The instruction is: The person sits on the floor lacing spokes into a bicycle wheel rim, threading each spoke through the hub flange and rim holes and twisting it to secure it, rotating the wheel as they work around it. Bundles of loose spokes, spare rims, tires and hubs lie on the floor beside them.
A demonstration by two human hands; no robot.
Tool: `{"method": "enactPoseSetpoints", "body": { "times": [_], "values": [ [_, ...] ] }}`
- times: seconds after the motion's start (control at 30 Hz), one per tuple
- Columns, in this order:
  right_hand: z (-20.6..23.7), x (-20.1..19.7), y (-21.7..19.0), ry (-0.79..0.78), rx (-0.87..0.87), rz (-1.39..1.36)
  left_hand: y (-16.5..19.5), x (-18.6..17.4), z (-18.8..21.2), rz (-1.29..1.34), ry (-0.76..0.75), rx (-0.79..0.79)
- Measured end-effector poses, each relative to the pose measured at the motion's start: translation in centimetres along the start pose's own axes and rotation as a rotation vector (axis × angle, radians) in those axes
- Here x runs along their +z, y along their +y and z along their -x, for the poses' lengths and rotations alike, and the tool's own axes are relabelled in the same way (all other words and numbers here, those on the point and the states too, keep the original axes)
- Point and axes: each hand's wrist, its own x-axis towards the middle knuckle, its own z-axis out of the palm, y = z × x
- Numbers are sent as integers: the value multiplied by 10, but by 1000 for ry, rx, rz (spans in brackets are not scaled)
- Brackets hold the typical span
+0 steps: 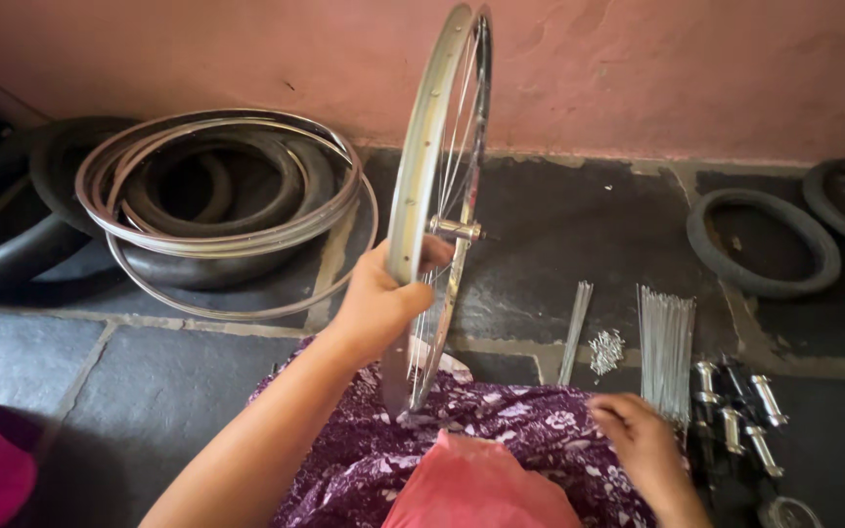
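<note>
My left hand (380, 298) grips the rim of a spoked bicycle wheel (421, 176), holding it upright with its lower edge resting on my lap, which is covered in purple flowered cloth (501, 430). The wheel's hub axle (457, 229) sticks out just above my fingers. My right hand (643, 442) reaches down to the floor at the near end of a bundle of loose steel spokes (665, 347), fingers curled; whether it holds a spoke I cannot tell.
A stack of bare rims and black tyres (222, 200) leans at the back left. A second thin spoke bundle (574, 328) and a small pile of nipples (605, 350) lie on the stone floor. Several hubs (740, 411) lie at right, two tyres (765, 244) behind them.
</note>
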Motion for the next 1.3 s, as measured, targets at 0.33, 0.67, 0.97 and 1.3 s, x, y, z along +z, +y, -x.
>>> {"method": "enactPoseSetpoints", "body": {
  "times": [0.33, 0.67, 0.97, 1.3],
  "values": [
    [25, 67, -106, -268, -497, -682, -18, 126, -2, -127, 184, -20],
    [38, 46, -78, -166, -521, -818, -54, 69, -15, 94, -553, 110],
    [31, 38, -90, -274, -572, -905, -91, 96, -62, -38, -590, 447],
    [30, 40, -89, -367, -562, -931, -97, 100, -61, 252, -698, 142]
  ]
}}
